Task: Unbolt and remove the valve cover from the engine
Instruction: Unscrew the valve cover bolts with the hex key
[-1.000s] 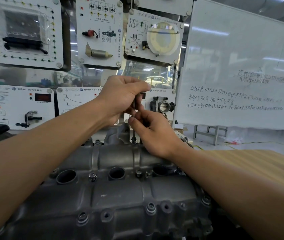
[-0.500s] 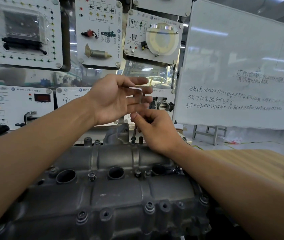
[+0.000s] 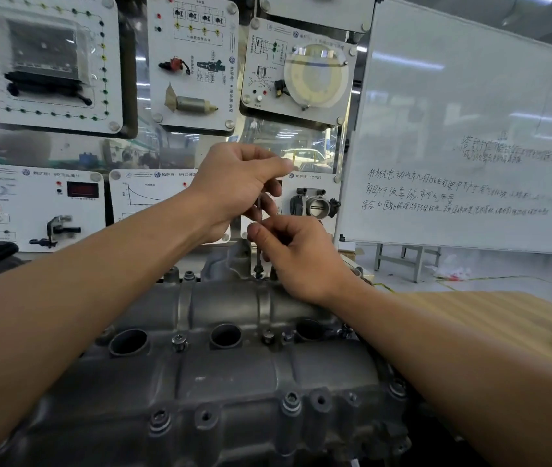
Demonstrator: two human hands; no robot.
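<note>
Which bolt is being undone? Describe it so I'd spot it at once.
Find the grey valve cover filling the lower view; follow it to its far edge. The bolt sits there. Unlike its neighbours, it has a thin key standing upright in it, gripped by the left hand above, pinched by the right hand below.

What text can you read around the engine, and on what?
"帕萨特1.8节气门": throttle body panel.
"帕萨特1.8空气流量计", roughly: left lower panel.
"有助于改善城市空气质量", roughly: whiteboard; the other handwriting is unclear.
Upper panels: print too small.
Valve cover: no text visible.
</note>
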